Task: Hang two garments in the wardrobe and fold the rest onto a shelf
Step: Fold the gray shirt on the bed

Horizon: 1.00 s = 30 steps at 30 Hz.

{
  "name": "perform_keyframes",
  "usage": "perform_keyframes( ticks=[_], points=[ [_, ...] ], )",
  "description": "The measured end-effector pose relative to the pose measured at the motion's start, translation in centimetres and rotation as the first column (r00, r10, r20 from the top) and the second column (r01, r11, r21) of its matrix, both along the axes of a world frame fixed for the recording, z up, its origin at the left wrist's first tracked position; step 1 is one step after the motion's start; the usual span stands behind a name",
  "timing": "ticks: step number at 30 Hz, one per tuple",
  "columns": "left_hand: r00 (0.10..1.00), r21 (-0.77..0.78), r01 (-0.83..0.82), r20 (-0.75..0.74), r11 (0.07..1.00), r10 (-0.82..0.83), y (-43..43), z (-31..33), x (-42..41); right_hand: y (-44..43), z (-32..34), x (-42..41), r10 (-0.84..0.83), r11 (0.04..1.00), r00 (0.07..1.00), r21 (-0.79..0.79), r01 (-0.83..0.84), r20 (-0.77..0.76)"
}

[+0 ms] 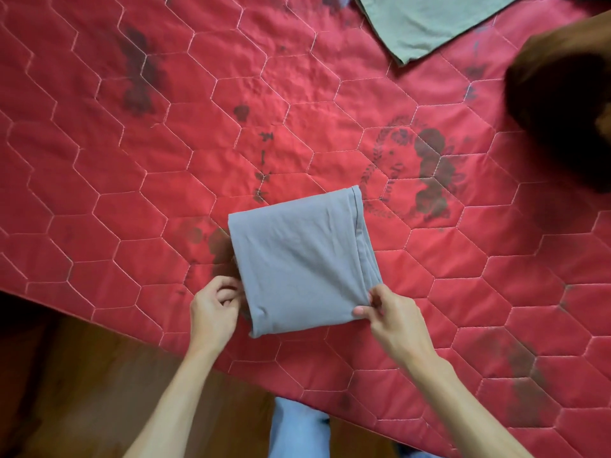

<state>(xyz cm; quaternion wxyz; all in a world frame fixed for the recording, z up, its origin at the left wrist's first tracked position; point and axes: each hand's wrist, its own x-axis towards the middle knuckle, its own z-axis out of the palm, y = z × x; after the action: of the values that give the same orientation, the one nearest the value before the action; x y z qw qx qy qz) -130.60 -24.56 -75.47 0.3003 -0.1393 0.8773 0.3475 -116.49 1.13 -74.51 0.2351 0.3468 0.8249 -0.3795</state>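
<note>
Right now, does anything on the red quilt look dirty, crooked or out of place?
The red quilt has dark blotches in places, perhaps stains or worn print. The folded grey garment, pinched by the left hand and right hand, looks neat.

A single head-worn view looks steeply down, almost from straight above, onto a red quilted bedcover (pixel 132 193) that fills most of the frame. It faces forward, away from the person. The forearms enter from the near edge, so the left hand (pixel 215 309) and right hand (pixel 390 319), both at the folded grey garment (pixel 297 259), sit close under the lens. Wooden floor (pixel 82 375) and a jeans leg (pixel 297 428) show nearest. The far right is dark and blurred.
</note>
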Motion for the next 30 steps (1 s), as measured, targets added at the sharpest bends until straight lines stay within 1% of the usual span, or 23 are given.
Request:
perform_keyframes(
  ticks=[3,6,7,8,9,10,11,12,13,14,16,19,20,22,24,26,28,29,30],
  points=[
    [1.000,0.002,-0.009,-0.001,1.000,0.009,0.1,-0.1,0.3,0.3,-0.3,0.1,-0.059,0.998,0.998,0.014,0.059,0.005],
    [0.998,-0.068,0.039,0.050,0.997,-0.036,0.5,-0.4,1.2,-0.8,-0.8,0.5,-0.121,0.992,0.992,-0.023,0.122,0.031],
    [0.998,-0.088,0.039,0.044,0.995,-0.035,0.8,-0.5,1.7,-1.2,-0.9,0.7,-0.134,0.991,0.991,-0.023,0.134,0.019],
    [1.000,-0.092,0.007,0.016,0.996,-0.005,1.2,-0.4,2.3,-1.6,-1.0,0.9,-0.139,0.990,0.990,0.005,0.139,-0.020],
    [0.998,-0.082,-0.058,-0.009,0.995,0.058,1.6,0.0,2.9,-1.8,-1.0,0.9,-0.142,0.988,0.987,0.057,0.146,-0.075],
    [0.989,-0.055,-0.145,-0.007,0.988,0.145,2.2,0.5,3.3,-1.8,-0.9,0.6,-0.152,0.981,0.980,0.102,0.166,-0.127],
    [0.974,0.004,-0.223,0.039,0.975,0.222,2.8,1.0,3.6,-1.6,-0.8,0.1,-0.190,0.971,0.972,0.117,0.207,-0.141],
    [0.960,0.065,-0.271,0.090,0.960,0.265,3.3,1.1,3.6,-1.5,-0.8,-0.7,-0.253,0.961,0.961,0.088,0.263,-0.115],
    [0.957,0.091,-0.275,0.122,0.957,0.263,3.9,1.1,3.6,-1.5,-0.9,-1.5,-0.309,0.949,0.950,0.043,0.311,-0.050],
    [0.964,0.080,-0.241,0.133,0.967,0.229,4.3,0.9,3.6,-1.7,-1.2,-2.3,-0.324,0.946,0.946,0.011,0.324,0.019],
    [0.982,-0.004,-0.169,0.086,0.986,0.169,5.2,0.2,3.4,-3.2,-1.5,-3.7,-0.257,0.966,0.961,-0.007,0.259,0.102],
    [0.990,-0.149,-0.134,-0.072,0.980,0.125,5.3,-0.5,2.2,-5.9,-1.1,-4.4,-0.183,0.977,0.973,-0.088,0.196,0.139],
    [0.989,-0.174,-0.120,-0.108,0.978,0.102,4.8,-0.6,1.4,-6.7,-1.0,-4.2,-0.135,0.982,0.980,-0.115,0.152,0.149],
    [0.992,-0.198,-0.063,-0.124,0.978,0.039,3.3,-0.8,0.1,-7.3,-1.0,-3.3,-0.041,0.989,0.983,-0.134,0.066,0.178],
    [0.986,-0.233,0.034,-0.151,0.972,-0.071,2.4,-0.7,-0.5,-6.9,-0.7,-2.7,-0.050,0.990,0.984,-0.118,0.071,0.173],
    [0.937,-0.308,0.108,-0.286,0.945,-0.200,2.9,-0.5,-1.1,-5.7,-0.1,-3.1,-0.085,0.989,0.989,-0.107,0.098,0.123],
    [0.821,-0.393,0.163,-0.455,0.905,-0.345,4.7,-0.7,-2.4,-3.4,0.4,-4.6,-0.073,0.994,0.996,-0.078,0.078,0.059],
    [0.752,-0.408,0.208,-0.514,0.889,-0.412,6.2,-0.8,-3.4,-1.7,0.5,-5.7,-0.059,0.997,0.998,-0.044,0.060,0.022],
    [0.694,-0.411,0.271,-0.543,0.870,-0.473,7.9,-0.9,-4.4,0.2,0.5,-7.1,-0.046,0.999,0.999,0.003,0.046,-0.016]
  ],
)
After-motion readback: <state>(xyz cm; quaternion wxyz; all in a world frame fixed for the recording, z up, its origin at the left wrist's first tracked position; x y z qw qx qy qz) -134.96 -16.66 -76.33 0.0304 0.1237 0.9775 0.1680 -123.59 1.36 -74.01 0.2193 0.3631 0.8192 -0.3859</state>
